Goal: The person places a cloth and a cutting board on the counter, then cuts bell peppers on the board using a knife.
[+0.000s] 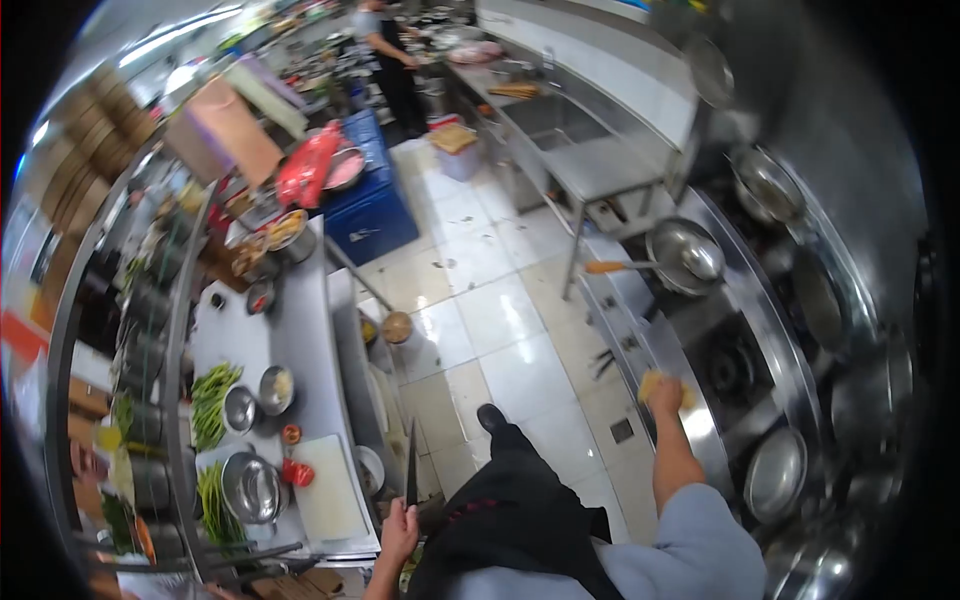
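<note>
There's room for a hand to swing over the aisle [505,310] between counter [310,330] and stove [700,415], but the knife [411,465] in the left hand [398,535] juts forward beside the counter. A metal bowl [252,488] blocks sideways reach past the cutting board [334,500].

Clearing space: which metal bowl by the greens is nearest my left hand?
The largest bowl, beside the cutting board; the other two are smaller, farther away.

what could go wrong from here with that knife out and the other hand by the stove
The left hand holds a knife with its blade out over the aisle, so a turn or slip might cut someone.

The right hand, on a yellow cloth, is close to a burner; if that is hot, which I can't tell, skin or cloth could burn.
</note>
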{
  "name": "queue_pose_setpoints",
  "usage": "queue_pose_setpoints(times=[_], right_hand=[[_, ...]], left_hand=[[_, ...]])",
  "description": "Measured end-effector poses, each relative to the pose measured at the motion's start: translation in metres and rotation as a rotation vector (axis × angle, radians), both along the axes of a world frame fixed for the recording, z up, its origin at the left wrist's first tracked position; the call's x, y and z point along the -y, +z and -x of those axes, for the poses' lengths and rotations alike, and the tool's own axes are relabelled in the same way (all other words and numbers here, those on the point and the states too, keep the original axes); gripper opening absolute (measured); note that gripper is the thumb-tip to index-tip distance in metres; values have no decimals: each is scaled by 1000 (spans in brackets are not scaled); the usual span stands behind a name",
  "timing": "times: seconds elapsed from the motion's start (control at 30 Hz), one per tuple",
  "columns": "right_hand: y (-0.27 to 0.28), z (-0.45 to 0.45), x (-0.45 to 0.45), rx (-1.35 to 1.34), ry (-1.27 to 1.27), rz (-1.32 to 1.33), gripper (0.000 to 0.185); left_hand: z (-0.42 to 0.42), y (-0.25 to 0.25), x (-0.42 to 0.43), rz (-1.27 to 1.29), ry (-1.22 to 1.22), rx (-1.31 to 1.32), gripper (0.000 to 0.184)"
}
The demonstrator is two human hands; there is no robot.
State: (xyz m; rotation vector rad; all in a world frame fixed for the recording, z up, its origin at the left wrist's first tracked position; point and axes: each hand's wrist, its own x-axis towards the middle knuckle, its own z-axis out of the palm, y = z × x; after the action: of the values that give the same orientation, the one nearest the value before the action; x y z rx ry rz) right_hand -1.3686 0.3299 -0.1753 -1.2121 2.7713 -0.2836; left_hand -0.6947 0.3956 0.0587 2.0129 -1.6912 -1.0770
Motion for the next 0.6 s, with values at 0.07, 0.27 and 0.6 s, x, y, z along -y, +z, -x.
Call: queue_pose_setpoints(times=[0.07, 0.27, 0.6], right_hand=[[6, -56, 7, 701, 60, 180, 14], [101, -341, 85, 2279, 85, -23, 37], [184, -566, 215, 2201, 164, -149, 25]], left_hand=[[3, -5, -2, 110, 19, 8, 34], [12, 16, 53, 354, -17, 164, 59], [-2, 55, 140, 304, 208, 354, 51]])
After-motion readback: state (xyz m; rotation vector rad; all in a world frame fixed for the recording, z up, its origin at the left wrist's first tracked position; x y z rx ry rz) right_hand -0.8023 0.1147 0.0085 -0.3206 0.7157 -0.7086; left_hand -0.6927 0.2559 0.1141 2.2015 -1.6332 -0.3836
